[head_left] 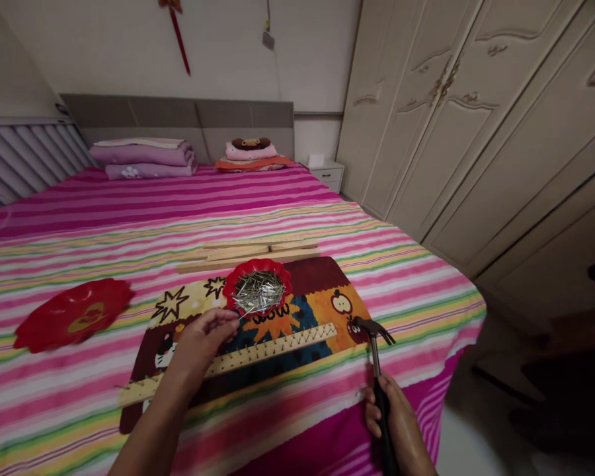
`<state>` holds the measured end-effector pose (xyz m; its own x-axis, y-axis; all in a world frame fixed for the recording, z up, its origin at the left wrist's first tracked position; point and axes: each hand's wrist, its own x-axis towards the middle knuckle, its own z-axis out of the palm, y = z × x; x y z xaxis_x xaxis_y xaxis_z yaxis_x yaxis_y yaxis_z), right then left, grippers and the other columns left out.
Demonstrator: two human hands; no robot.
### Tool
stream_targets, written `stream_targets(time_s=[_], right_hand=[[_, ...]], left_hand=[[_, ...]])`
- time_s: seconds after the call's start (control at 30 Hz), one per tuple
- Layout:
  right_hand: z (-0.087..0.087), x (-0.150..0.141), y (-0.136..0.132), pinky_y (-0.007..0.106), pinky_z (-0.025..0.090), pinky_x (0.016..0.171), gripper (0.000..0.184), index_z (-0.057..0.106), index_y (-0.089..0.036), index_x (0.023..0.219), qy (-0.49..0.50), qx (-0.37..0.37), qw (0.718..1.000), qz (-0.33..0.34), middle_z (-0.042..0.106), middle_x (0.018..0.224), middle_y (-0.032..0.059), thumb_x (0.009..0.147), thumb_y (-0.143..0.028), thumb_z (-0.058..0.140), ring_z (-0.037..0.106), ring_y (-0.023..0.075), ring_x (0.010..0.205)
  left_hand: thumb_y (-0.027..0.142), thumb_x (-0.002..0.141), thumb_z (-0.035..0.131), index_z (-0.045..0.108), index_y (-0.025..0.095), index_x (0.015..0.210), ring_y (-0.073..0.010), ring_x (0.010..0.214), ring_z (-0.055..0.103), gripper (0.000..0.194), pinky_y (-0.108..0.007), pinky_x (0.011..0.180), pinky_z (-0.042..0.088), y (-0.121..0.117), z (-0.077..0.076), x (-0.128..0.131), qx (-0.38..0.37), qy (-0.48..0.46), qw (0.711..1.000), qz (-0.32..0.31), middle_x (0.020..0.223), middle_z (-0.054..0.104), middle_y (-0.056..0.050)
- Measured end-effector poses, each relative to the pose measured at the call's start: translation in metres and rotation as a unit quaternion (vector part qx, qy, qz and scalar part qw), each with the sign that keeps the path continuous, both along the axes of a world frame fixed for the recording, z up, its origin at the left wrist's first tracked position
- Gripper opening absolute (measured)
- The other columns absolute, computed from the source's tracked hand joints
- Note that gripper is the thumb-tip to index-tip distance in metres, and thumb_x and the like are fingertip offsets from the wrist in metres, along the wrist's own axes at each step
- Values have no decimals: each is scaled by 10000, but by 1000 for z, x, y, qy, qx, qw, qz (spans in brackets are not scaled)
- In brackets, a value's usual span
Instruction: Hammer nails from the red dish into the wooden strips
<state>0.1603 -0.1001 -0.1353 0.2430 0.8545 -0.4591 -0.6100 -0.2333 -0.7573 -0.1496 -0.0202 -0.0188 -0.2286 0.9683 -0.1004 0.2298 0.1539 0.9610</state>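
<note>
My right hand point(394, 416) grips the black handle of a claw hammer point(375, 354), its head raised beside the mat's right edge. My left hand point(213, 334) is at the near-left rim of a red scalloped bowl point(238, 281) full of loose nails point(260, 291). Its fingers are pinched together, with what looks like a thin nail at the tips. Below lies a long wooden strip point(272, 347) with rows of nails standing up along it, slanting across a patterned mat point(317, 274). My left forearm hides part of the strip.
Several bare wooden strips point(248, 258) lie behind the bowl. A red scalloped plate point(79, 314) is to the left. Everything rests on a bed with a striped cover point(401, 277); folded bedding point(143, 155) sits at the headboard. A wardrobe point(426, 112) stands to the right.
</note>
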Motion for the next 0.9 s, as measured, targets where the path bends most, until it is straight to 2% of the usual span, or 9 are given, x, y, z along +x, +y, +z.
stream_targets(time_s=[0.1, 0.2, 0.23, 0.33, 0.43, 0.53, 0.63, 0.8, 0.9], right_hand=[[1, 1, 0, 146, 287, 268, 398, 472, -237, 890, 4, -4, 1000, 8, 519, 544, -81, 653, -460, 701, 399, 66, 340], [2, 1, 0, 148, 289, 264, 359, 462, -241, 852, 4, -6, 1000, 12, 513, 541, -82, 661, -433, 698, 387, 66, 341], [3, 1, 0, 150, 292, 264, 348, 458, -242, 840, 3, -6, 1000, 12, 513, 542, -81, 664, -424, 698, 386, 66, 341], [5, 0, -1, 152, 301, 268, 327, 458, -243, 834, -3, -2, 1000, 12, 513, 548, -79, 677, -412, 690, 384, 65, 346], [6, 0, -1, 149, 300, 269, 313, 461, -242, 830, -6, -2, 1000, 14, 511, 546, -77, 686, -412, 680, 384, 65, 350], [6, -1, -1, 149, 297, 268, 311, 457, -242, 812, -7, -3, 1000, 18, 507, 541, -76, 679, -411, 681, 380, 64, 347], [6, -1, 0, 145, 293, 267, 307, 460, -243, 812, -7, -2, 1000, 19, 502, 535, -79, 678, -413, 678, 373, 62, 344], [5, 0, 0, 145, 300, 261, 299, 467, -240, 811, -10, 1, 1000, 21, 512, 534, -75, 685, -412, 676, 374, 63, 344], [6, 0, 0, 148, 303, 259, 300, 475, -238, 820, -11, 1, 1000, 21, 511, 530, -77, 684, -411, 678, 374, 65, 342]], left_hand=[[496, 535, 693, 649, 190, 787, -145, 641, 590, 399, -226, 584, 463, -43, -6, -10, -25, 35, 998, 42, 683, 652, 0], [507, 592, 650, 666, 223, 776, -153, 640, 604, 338, -216, 576, 464, -83, -33, -22, -50, 158, 985, 48, 664, 663, 10], [492, 586, 653, 664, 235, 745, -147, 614, 603, 302, -208, 560, 459, -93, -45, -27, -59, 195, 979, 28, 653, 665, 19], [423, 688, 558, 651, 273, 787, -140, 638, 622, 202, -196, 555, 439, -116, -79, -36, -82, 299, 950, 36, 721, 687, 28], [363, 763, 466, 631, 260, 866, -161, 755, 644, 220, -223, 642, 448, -125, -97, -37, -129, 352, 927, 14, 886, 701, -12], [280, 801, 413, 593, 241, 974, -176, 803, 640, 253, -251, 678, 434, -124, -99, -31, -192, 387, 900, -51, 942, 688, -43], [240, 823, 391, 584, 225, 954, -184, 851, 628, 233, -259, 685, 418, -118, -95, -23, -228, 417, 874, -99, 974, 669, -57], [194, 845, 369, 581, 184, 837, -177, 892, 599, 212, -260, 758, 397, -106, -87, -11, -218, 446, 860, -121, 955, 639, -84], [200, 850, 363, 559, 183, 786, -175, 826, 605, 207, -262, 719, 391, -100, -86, -10, -229, 446, 857, -118, 887, 642, -80]])
